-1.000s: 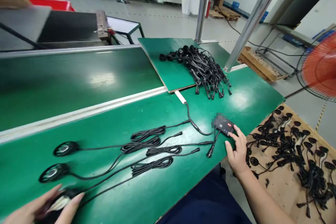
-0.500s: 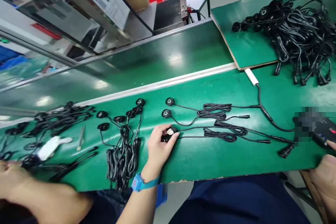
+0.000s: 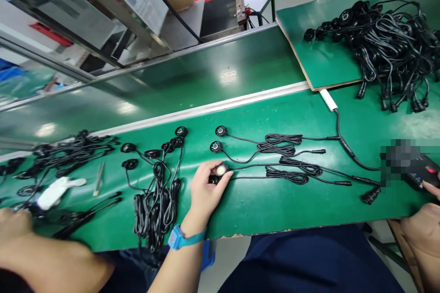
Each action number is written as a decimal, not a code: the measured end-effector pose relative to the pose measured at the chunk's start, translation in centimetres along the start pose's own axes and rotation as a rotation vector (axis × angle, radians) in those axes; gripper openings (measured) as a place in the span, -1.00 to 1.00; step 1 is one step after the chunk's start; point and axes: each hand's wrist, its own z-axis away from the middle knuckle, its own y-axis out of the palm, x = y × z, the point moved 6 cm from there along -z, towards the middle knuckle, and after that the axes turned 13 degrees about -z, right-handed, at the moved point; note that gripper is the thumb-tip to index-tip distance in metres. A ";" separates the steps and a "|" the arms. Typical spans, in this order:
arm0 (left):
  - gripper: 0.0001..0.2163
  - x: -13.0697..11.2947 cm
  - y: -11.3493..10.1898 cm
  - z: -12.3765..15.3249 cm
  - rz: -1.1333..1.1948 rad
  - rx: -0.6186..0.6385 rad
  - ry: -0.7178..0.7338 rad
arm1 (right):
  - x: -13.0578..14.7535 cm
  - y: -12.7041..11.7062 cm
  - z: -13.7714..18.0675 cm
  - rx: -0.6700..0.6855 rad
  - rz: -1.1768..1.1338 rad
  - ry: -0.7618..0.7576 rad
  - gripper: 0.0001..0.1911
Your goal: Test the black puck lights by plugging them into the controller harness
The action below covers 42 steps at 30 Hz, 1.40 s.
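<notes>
My left hand [image 3: 206,192], with a blue wristband, is closed round a small round black lamp [image 3: 221,170] on the green bench [image 3: 275,210]; the lamp's face shows white. Its thin black cable [image 3: 287,175] runs right towards a connector [image 3: 370,196]. Two more round lamps [image 3: 221,131] [image 3: 216,147] with coiled cables lie just beyond it. My right hand [image 3: 424,233] is at the right edge, one fingertip stretched onto a black controller box [image 3: 421,171].
A heap of black cabled lamps [image 3: 381,41] lies on a green board at the back right. More cable bundles [image 3: 158,197] and a white object [image 3: 55,192] lie to the left. Another person's arm [image 3: 51,261] reaches in at the lower left. A dark conveyor belt [image 3: 206,78] runs behind.
The view swung left from the controller to the lamps. My left hand kept hold of the lamp, whose face now looks brighter white. My right fingertip stays on the controller.
</notes>
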 end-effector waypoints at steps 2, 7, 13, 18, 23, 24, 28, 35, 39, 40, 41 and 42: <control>-0.67 0.2 0.1 0.1 0.013 0.003 -0.028 | 1.1 -0.2 -0.6 -0.042 -0.068 -0.071 -0.34; -0.53 1.1 0.4 0.4 0.117 -0.042 -0.124 | 1.5 -0.2 -0.9 -0.120 -0.083 -0.095 -0.38; -0.94 -0.2 -1.1 0.0 0.046 -0.159 0.120 | 0.7 0.1 0.0 -0.154 -0.107 -0.076 -0.48; -0.94 -0.8 -1.6 -0.4 -0.034 -0.164 0.209 | 0.4 -0.1 0.3 -0.118 -0.113 -0.066 -0.55; -0.94 -0.5 -2.2 -0.8 -0.106 -0.198 0.170 | 0.3 -0.1 0.4 -0.097 -0.117 -0.084 -0.58; -0.93 -0.3 -2.4 -1.1 -0.108 -0.210 0.159 | 0.2 -0.1 0.4 -0.093 -0.114 -0.085 -0.58; -0.86 0.7 -2.6 -3.7 -0.042 -0.230 0.055 | -0.2 0.1 0.6 -0.091 -0.104 -0.083 -0.58; -0.70 4.2 1.1 -6.2 0.215 -0.133 -0.254 | -0.7 0.2 0.9 -0.083 -0.086 -0.053 -0.59; -0.67 5.1 1.9 -5.5 0.327 -0.121 -0.322 | -0.8 0.3 1.0 -0.043 -0.052 0.005 -0.57; -0.66 5.1 1.9 -5.4 0.333 -0.120 -0.322 | -0.8 0.2 0.9 -0.055 -0.047 0.002 -0.57; -0.66 5.1 1.8 -5.4 0.336 -0.118 -0.321 | -0.6 0.1 0.9 -0.072 -0.052 -0.009 -0.57; -0.65 5.0 1.7 -5.4 0.335 -0.116 -0.322 | -0.5 0.0 0.8 -0.089 -0.060 -0.024 -0.58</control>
